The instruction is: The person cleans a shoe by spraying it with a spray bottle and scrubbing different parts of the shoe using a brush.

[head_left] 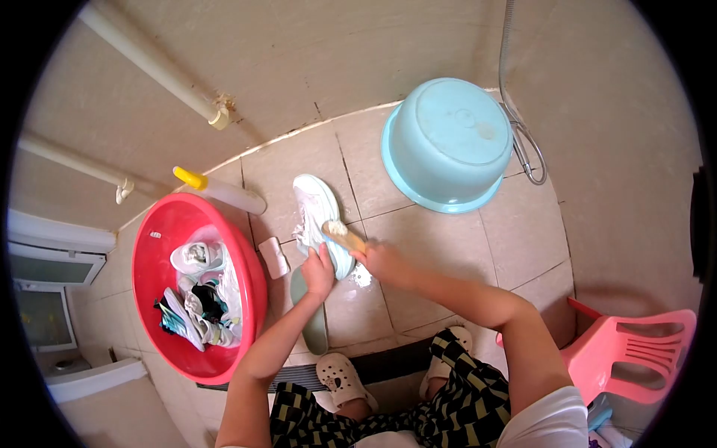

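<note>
A white shoe (317, 201) lies tilted on the tiled floor, its pale sole facing right. My left hand (320, 274) is closed on the shoe's near end. In my right hand (379, 261) is a wooden-handled scrubbing brush (345, 237), its head against the sole's edge. The bristles are mostly hidden; whitish foam shows at the brush's tip. White suds (360, 276) lie on the tile just below my right hand. A grey-green insole-shaped piece (315, 328) lies partly under my left wrist. Left of the shoe is a white bar (274, 257), apparently soap.
At left, a red basin (255, 299) holds several wet shoes (198, 257). Behind it lies a yellow-capped bottle (228, 193). An upturned light-blue basin (455, 142) stands at the back right, beside a shower hose (506, 67). A pink plastic chair (597, 358) is at right.
</note>
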Demonstrator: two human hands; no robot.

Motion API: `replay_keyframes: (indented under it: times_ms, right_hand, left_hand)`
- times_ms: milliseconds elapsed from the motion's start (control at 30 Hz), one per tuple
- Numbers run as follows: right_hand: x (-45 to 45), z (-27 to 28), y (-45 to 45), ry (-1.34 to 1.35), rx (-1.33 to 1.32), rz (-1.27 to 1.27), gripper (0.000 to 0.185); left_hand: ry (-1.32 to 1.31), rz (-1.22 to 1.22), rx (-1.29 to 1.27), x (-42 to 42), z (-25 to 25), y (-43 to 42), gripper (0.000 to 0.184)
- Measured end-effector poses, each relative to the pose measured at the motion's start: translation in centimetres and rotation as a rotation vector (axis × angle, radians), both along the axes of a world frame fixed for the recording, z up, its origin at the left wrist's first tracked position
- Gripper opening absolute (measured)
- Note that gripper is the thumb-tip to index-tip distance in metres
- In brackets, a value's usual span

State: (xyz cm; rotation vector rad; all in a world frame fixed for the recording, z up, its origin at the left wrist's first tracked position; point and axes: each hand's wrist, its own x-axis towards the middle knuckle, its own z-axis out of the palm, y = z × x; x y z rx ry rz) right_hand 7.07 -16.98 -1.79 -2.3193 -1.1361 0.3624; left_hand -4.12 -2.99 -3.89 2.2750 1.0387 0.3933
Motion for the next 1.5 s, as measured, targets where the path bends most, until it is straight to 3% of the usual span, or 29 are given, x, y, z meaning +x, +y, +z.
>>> replay_keyframes:
  times_ms: [200,267,600,667,767,867,1000,1233,1500]
  right_hand:
    - [-2.8,2.1,-3.4,0.285,0.032,0.114,0.053]
    - [-3.2,2.2,-3.7,0.333,-0.095,0.046,0.053]
    - [-0.7,2.3,-0.4,0.295,-0.094,-0.038,0.053]
    - [-0.2,1.4,1.0,0.172,0.048,-0.133,0.053]
    - [1.2,-0.7,3.7,0.190,0.027,-0.157,0.053]
    - [1.9,1.2,5.1,0.127,0.039,-0.113,0.053]
    - [3.1,1.4,8.0,0.134,0.058,-0.191,0.055]
    - [6.7,3.3,10.6,0.200,-0.007,-0.196,0.057]
    - [10.0,3.4,14.3,0.308,-0.044,-0.084,0.064]
  left_hand:
    - [-0.082,0.048,-0.075,-0.4,0.7,0.2,0.043]
    - [-0.078,0.023,-0.071,-0.2,0.7,0.4,0.043]
    - [0.048,0.002,-0.033,0.5,1.3,0.5,0.047]
    - [0.008,-0.006,-0.063,0.3,1.2,0.7,0.049]
    - [-0.003,0.017,-0.084,0.2,1.0,0.9,0.045]
    - [-0.094,0.032,-0.126,-0.2,-0.5,1.4,0.044]
    - [-0.066,0.036,-0.176,-0.2,-1.1,1.6,0.045]
    - [-0.023,-0.020,-0.047,1.1,-0.2,1.0,0.055]
    - [-0.027,-0.054,-0.055,1.4,-0.6,1.2,0.055]
